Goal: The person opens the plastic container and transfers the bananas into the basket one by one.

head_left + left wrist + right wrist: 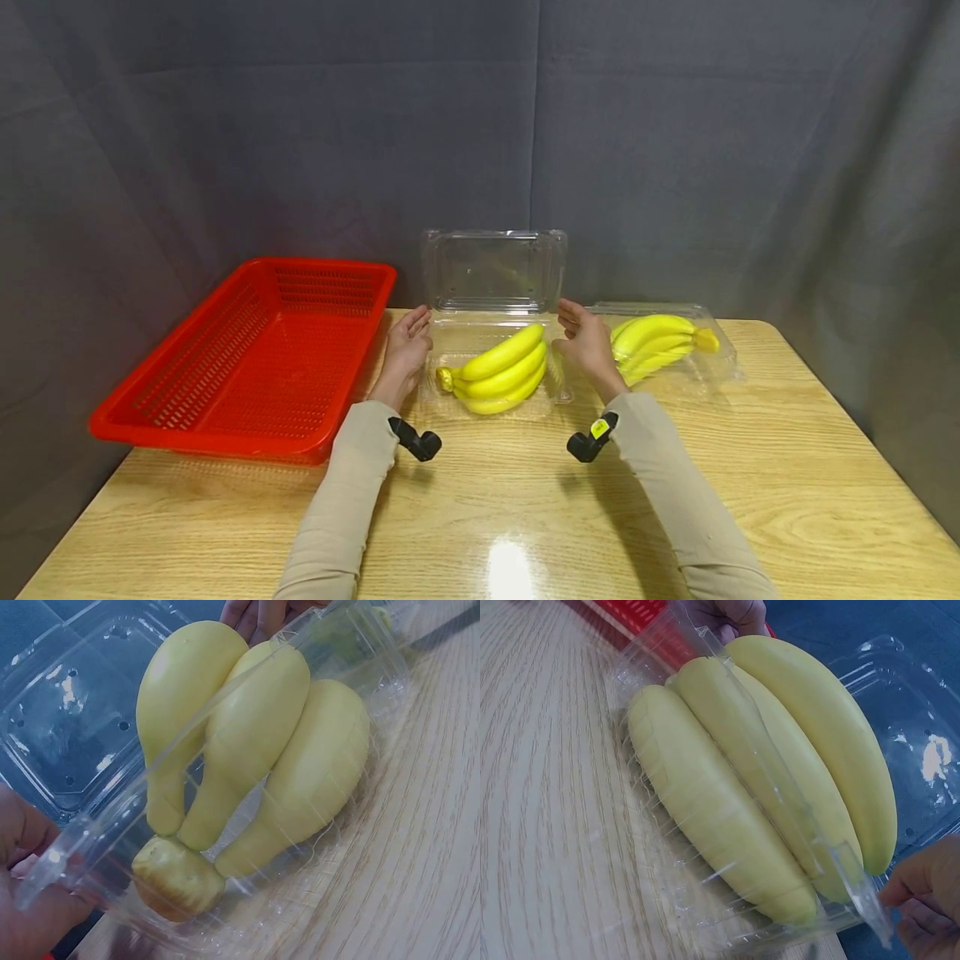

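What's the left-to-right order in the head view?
Red basket → left hand → banana bunch in the open clear container → right hand → second banana bunch.

Bananas (504, 372) in container (491, 267), basket (258, 375) left, second bunch (658, 340) right

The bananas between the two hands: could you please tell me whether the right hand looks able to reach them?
Probably yes: the clear lid stands open behind the bananas, and the right hand is right beside their container.
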The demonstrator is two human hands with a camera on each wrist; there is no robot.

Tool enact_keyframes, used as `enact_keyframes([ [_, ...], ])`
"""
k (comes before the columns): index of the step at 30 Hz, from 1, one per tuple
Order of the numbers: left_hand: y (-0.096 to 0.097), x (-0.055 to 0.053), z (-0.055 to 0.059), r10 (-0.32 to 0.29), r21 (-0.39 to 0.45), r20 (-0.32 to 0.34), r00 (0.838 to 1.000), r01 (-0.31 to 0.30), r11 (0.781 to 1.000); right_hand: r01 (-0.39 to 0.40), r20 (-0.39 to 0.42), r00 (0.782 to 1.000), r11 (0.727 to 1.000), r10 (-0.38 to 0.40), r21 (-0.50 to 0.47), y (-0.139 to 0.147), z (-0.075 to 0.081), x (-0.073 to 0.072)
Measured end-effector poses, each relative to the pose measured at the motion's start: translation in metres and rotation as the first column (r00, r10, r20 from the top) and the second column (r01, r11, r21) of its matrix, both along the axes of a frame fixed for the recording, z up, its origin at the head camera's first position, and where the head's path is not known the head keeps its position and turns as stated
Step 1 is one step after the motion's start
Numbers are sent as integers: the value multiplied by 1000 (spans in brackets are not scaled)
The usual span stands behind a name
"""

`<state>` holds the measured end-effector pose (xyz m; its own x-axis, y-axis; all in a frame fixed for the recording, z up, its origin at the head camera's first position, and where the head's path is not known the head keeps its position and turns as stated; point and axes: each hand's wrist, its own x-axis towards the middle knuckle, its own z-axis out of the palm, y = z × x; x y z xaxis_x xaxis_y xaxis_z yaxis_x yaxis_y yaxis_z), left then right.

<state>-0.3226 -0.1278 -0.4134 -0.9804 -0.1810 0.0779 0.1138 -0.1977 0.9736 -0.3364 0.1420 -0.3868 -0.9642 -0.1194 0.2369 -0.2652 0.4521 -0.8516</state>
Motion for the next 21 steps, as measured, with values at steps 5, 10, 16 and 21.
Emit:
enact_keyframes([
  [5, 0, -1, 5, -8, -15, 54, 998, 8, 1000, -3, 9, 1000, 1000, 3, -12, -1, 1, 0],
  [10, -2, 1, 9, -32, -16, 69, 997, 33, 999, -2, 17, 1000, 1000, 2, -15, -2, 0, 0],
  [16, -2, 2, 8, -50, -54, 48, 998, 53, 997, -5, 23, 1000, 1000, 5, -11, -3, -2, -2],
  [21, -3, 0, 7, -61, -66, 41, 997, 63, 996, -12, 28, 1000, 1000, 11, 1, -3, -1, -1],
])
